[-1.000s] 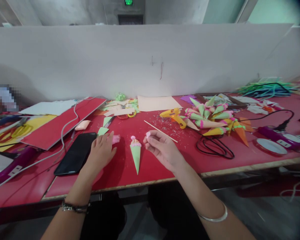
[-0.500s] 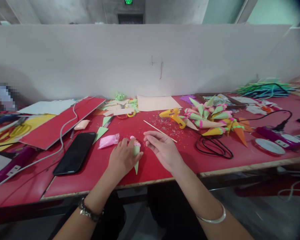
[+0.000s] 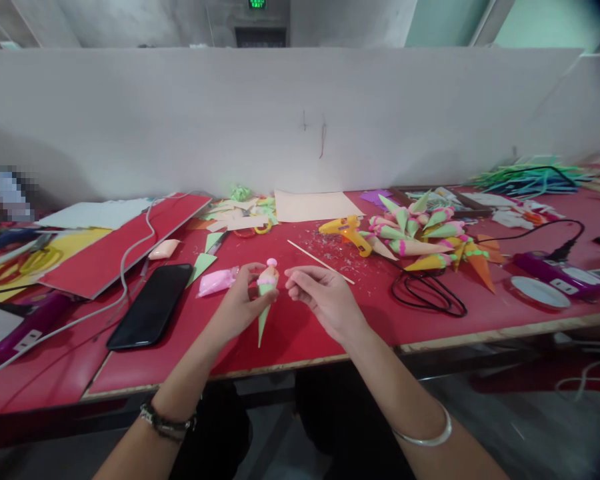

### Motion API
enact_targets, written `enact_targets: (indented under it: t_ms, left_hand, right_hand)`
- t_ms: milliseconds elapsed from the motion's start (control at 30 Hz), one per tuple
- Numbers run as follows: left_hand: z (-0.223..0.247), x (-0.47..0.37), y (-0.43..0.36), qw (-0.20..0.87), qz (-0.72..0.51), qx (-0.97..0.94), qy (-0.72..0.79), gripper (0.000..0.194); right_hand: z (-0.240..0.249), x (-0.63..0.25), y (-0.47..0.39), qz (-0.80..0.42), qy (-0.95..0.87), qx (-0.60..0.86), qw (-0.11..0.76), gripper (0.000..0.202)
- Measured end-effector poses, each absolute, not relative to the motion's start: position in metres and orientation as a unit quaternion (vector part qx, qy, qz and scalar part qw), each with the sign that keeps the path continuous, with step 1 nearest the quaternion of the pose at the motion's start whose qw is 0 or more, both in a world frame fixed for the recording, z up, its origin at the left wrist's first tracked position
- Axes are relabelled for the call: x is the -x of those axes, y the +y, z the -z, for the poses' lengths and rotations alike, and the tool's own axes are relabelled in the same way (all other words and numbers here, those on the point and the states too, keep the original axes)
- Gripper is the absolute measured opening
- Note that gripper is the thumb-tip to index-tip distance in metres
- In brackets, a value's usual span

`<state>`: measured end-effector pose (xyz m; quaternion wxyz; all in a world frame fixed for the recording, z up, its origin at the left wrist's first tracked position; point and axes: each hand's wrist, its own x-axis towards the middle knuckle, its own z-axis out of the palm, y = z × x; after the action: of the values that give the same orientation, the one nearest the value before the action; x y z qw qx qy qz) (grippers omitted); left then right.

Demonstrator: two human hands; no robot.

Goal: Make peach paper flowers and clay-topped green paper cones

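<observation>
A small green paper cone [image 3: 264, 315] with a pink rim, a peach top and a pink ball points its tip toward me. My left hand [image 3: 237, 303] holds it between thumb and fingers near the rim. Just to its right, my right hand [image 3: 323, 293] has thumb and fingertips pinched together; whatever may be between them is too small to make out. Left of the cone lies a pink packet [image 3: 217, 283]. Behind my right hand a thin wooden stick [image 3: 320, 261] rests on the red table [image 3: 300, 343].
A yellow glue gun [image 3: 347, 233] and a pile of paper cones [image 3: 413, 230] are at the right, beside a looped black cable [image 3: 430, 305]. To the left lie a black phone [image 3: 151, 307], a red board [image 3: 125, 247] and scissors [image 3: 27, 263].
My left hand has closed around the cone and raised and tilted it, so its top now shows. My right hand has barely moved.
</observation>
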<state>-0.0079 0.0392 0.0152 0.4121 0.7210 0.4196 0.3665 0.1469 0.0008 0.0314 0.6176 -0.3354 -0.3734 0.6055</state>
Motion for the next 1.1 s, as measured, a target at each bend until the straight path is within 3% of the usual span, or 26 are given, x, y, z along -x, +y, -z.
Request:
enact_targets:
  t_ms: [333,500,667,1033,1100]
  left_hand:
    - [-0.023,-0.003,0.028,0.627,-0.413,-0.535,0.388,0.053]
    - [-0.024,-0.007,0.027,0.694,-0.383,-0.485,0.370,0.029]
    - [-0.028,-0.008,0.023,0.729,-0.394,-0.429,0.360,0.023]
    - [-0.024,-0.014,0.020,0.720,-0.424,-0.433,0.338,0.022]
    - [-0.024,-0.014,0.019,0.728,-0.418,-0.432,0.330,0.021]
  right_hand:
    - [-0.034,-0.144,0.001,-0.588,-0.365,0.342,0.636,0.015]
    - [-0.031,-0.146,0.001,-0.549,-0.388,0.371,0.640,0.020]
    - [-0.029,-0.146,0.003,-0.525,-0.385,0.361,0.668,0.010]
    - [-0.029,-0.146,0.002,-0.501,-0.386,0.369,0.681,0.007]
    - [-0.030,-0.145,0.001,-0.516,-0.380,0.365,0.676,0.014]
